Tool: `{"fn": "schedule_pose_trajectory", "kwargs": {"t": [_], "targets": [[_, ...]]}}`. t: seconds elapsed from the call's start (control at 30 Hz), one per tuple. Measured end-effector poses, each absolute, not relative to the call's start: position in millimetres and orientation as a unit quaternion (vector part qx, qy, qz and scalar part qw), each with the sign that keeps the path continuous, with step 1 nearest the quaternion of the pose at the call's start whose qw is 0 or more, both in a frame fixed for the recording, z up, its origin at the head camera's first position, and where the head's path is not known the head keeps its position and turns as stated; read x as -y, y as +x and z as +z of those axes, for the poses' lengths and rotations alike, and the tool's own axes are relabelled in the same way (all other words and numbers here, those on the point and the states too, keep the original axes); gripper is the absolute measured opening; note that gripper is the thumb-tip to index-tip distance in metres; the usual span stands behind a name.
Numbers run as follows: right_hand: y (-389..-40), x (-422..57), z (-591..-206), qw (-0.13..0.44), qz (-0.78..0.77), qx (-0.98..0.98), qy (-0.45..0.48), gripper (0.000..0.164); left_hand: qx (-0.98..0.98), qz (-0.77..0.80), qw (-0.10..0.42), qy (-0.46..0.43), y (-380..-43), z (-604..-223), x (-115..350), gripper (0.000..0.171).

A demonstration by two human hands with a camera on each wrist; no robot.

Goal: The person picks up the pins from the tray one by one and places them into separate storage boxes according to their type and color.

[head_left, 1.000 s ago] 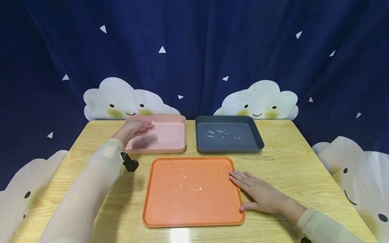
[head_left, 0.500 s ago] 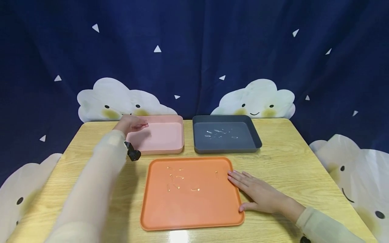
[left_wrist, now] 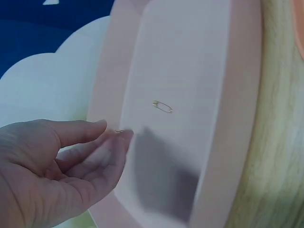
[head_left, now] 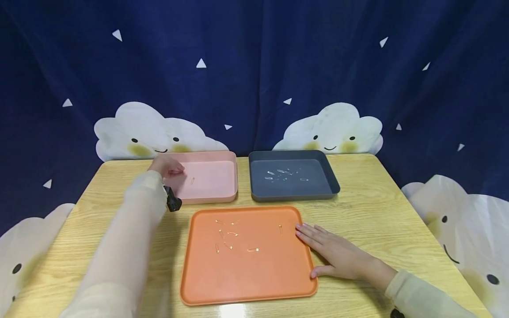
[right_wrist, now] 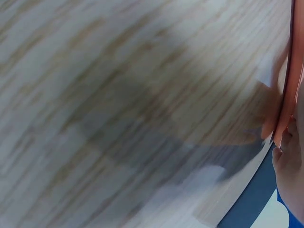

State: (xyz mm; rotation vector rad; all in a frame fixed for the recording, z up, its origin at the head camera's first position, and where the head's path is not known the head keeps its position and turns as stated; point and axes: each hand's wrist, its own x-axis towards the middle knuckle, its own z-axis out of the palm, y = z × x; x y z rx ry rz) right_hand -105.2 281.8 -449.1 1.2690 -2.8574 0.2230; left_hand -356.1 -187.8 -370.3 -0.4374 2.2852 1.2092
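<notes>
My left hand (head_left: 169, 165) hovers over the left end of a pink tray (head_left: 210, 198). In the left wrist view its thumb and fingers stand apart. A small gold safety pin (left_wrist: 118, 131) shows at the fingertips; whether it lies on a finger or is free of the hand is unclear. Another gold safety pin (left_wrist: 162, 107) lies on the pink tray's floor. My right hand (head_left: 338, 254) rests with straight fingers on the right rim of an orange tray (head_left: 246, 278). Several gold safety pins (head_left: 253, 250) are scattered on that tray.
A dark grey tray (head_left: 294, 192) stands at the back right, holding several silver safety pins (head_left: 304, 179). All trays sit on a wooden table (head_left: 366, 203). Behind it hangs a blue curtain (head_left: 254, 79) with cloud prints.
The left hand moved left within the pink tray, and its thumb and fingers no longer pinch the safety pin seen upright earlier. The right hand stayed on the orange tray's rim. The view shifted slightly.
</notes>
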Motion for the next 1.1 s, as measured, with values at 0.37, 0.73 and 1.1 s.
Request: {"fn": "schedule_pose_trajectory", "kwargs": {"t": [0.37,0.73,1.1], "targets": [[-103,-280,-448,-0.004,0.079,0.912,0.403,0.090,-0.837,0.479,0.231,-0.130,-339,-372,190,0.050],[-101,-281,-448,-0.010,0.083,0.914,0.397,0.089,-0.820,0.513,0.254,0.006,-296,-372,169,0.044],[-105,-281,-451,0.034,0.081,0.900,0.426,0.089,-0.807,0.513,0.285,0.061,-248,-387,157,0.036]]}}
